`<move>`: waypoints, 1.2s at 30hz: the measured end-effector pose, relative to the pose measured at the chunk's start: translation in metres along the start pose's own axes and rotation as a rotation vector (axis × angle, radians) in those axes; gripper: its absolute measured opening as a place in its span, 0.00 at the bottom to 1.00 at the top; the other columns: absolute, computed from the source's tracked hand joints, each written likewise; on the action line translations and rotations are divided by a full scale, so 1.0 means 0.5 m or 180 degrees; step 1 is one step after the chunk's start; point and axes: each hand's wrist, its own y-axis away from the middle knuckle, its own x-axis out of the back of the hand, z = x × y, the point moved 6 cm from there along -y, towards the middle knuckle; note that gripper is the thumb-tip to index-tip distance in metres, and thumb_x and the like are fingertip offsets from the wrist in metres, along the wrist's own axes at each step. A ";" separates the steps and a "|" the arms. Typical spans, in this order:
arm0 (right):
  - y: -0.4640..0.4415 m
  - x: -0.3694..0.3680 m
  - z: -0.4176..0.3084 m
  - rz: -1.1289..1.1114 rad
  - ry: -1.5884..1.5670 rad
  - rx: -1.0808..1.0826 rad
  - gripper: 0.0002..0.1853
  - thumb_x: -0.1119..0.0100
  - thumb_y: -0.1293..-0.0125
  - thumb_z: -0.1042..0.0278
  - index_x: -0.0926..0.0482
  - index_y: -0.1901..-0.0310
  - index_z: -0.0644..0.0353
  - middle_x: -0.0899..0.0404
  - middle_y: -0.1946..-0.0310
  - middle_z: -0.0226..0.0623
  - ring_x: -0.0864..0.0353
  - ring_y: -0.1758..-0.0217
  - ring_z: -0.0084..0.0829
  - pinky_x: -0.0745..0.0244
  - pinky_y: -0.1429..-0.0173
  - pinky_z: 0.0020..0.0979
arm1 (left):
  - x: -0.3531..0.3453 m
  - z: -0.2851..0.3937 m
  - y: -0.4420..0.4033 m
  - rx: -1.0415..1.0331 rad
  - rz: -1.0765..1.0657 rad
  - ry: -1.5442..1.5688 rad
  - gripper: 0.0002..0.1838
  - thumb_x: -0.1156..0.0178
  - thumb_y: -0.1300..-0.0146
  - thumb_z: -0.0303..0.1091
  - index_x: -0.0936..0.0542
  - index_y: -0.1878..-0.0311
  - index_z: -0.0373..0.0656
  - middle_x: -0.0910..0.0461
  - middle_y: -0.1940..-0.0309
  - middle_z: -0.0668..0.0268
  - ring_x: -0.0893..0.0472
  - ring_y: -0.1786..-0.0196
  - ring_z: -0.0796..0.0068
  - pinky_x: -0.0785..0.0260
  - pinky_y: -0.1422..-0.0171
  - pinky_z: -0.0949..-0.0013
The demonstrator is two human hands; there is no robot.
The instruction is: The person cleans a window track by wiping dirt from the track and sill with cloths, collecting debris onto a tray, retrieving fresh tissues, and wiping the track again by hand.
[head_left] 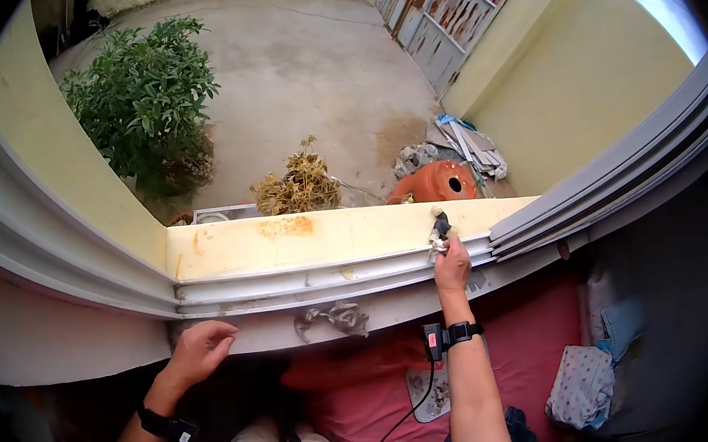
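My right hand [452, 266] reaches out to the window track at the right, its fingers closed on a small crumpled whitish rag [438, 249]. Just beyond the fingertips, a black and tan object [440, 225] lies on the cream outer sill; its kind is unclear. My left hand [199, 352] hovers at the left by the inner ledge, fingers loosely bent, thumb a little apart, with nothing visible in it. Between the hands, a grey crumpled rag [334, 318] rests on the white inner ledge [267, 337]. The metal window track [292, 283] runs behind it.
Sliding window frames [613, 166] stand at the right. Outside are a dry plant [299, 185], an orange clay pot [431, 183] and a green bush [146, 96]. Below the ledge lie a pink cover [518, 333], a tray [429, 394] and folded cloths [581, 386]. Cables run from both wrist devices.
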 end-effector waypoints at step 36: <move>0.213 -0.163 -0.438 -0.1046 0.0375 0.0780 0.08 0.41 0.50 0.64 0.24 0.75 0.59 0.23 0.79 0.42 0.22 0.72 0.43 0.32 0.61 0.38 | 0.104 -0.256 0.251 0.1180 -0.1370 0.0296 0.14 0.43 0.42 0.36 0.24 0.54 0.41 0.23 0.62 0.64 0.26 0.58 0.76 0.33 0.52 0.72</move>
